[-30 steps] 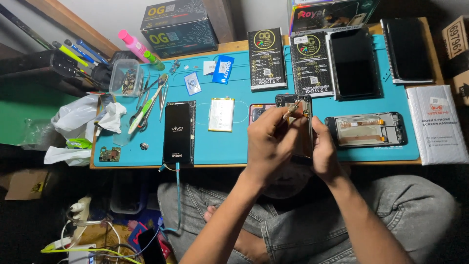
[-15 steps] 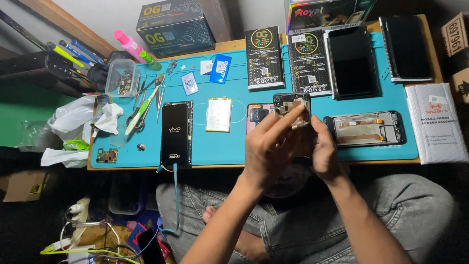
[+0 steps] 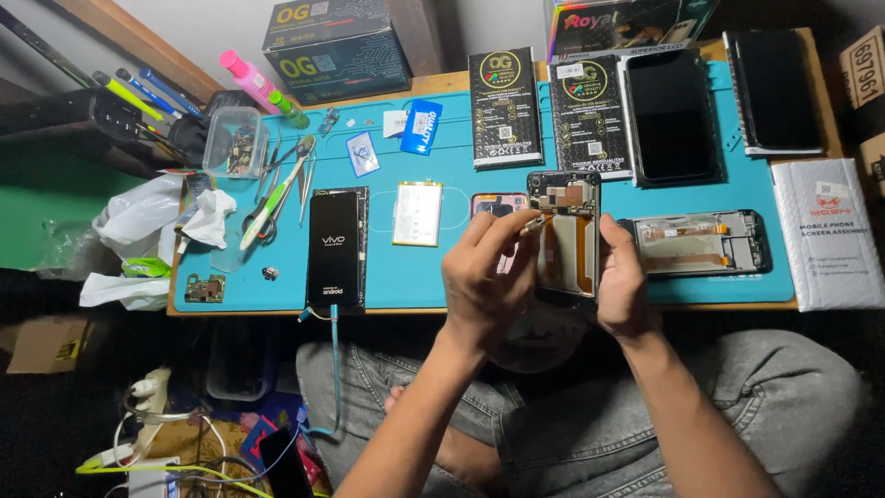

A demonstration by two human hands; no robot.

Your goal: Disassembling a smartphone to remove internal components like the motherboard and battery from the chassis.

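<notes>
Nearest the camera are the person's knees in grey jeans [image 3: 737, 406], with both forearms reaching up from them to the edge of the table. The right hand [image 3: 622, 290] is clasped around the right side of an opened phone [image 3: 564, 235], holding it upright over the front edge of the blue mat [image 3: 442, 267]; its back is off and the board and copper parts show. The left hand [image 3: 484, 286] is pinched on a small pale tool or part [image 3: 533, 222] at the phone's upper left corner; it is too small to say which.

Just behind the left hand lies a pink phone part [image 3: 493, 203], and left of that a flat battery [image 3: 417, 213]. Farther left a black phone [image 3: 334, 249] lies face up with its screen lit and a blue cable [image 3: 334, 369] hanging from its lower end off the table. To the right of the held phone lies a bare phone frame [image 3: 701, 243]. Scissors and tweezers [image 3: 277, 189] lie at the mat's left end beside a clear plastic tub [image 3: 232, 143]. Along the far edge stand dark screen boxes [image 3: 502, 106] and a black screen panel [image 3: 671, 115].
</notes>
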